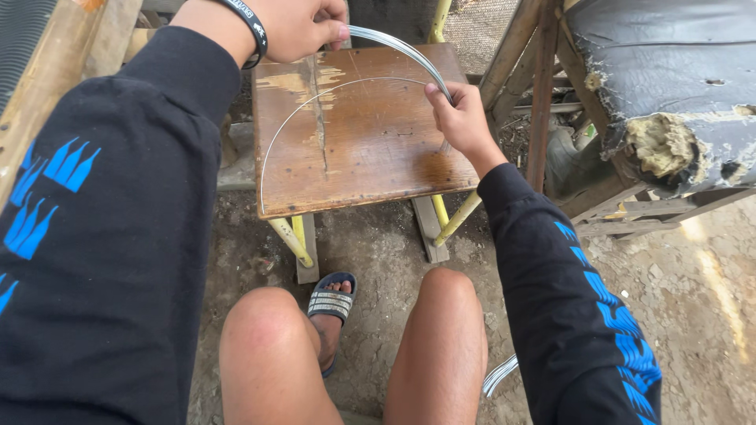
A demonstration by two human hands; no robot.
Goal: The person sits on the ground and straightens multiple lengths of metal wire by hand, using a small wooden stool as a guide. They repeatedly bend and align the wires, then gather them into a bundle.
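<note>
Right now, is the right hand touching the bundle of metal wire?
Touching. The head view shows the right hand pinching the arched bundle of metal wire between thumb and fingers above the wooden stool.

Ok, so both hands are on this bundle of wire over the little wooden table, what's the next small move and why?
Probably draw the right hand further down the wire bundle while the left hand holds its end. The bundle arcs between the two hands, and one loose strand bows out across the wooden table, so it seems not yet gathered.

Shiny metal wire (398, 47) over a worn, scratched wooden stool top (370, 142); rough dirt ground (378, 244).
</note>
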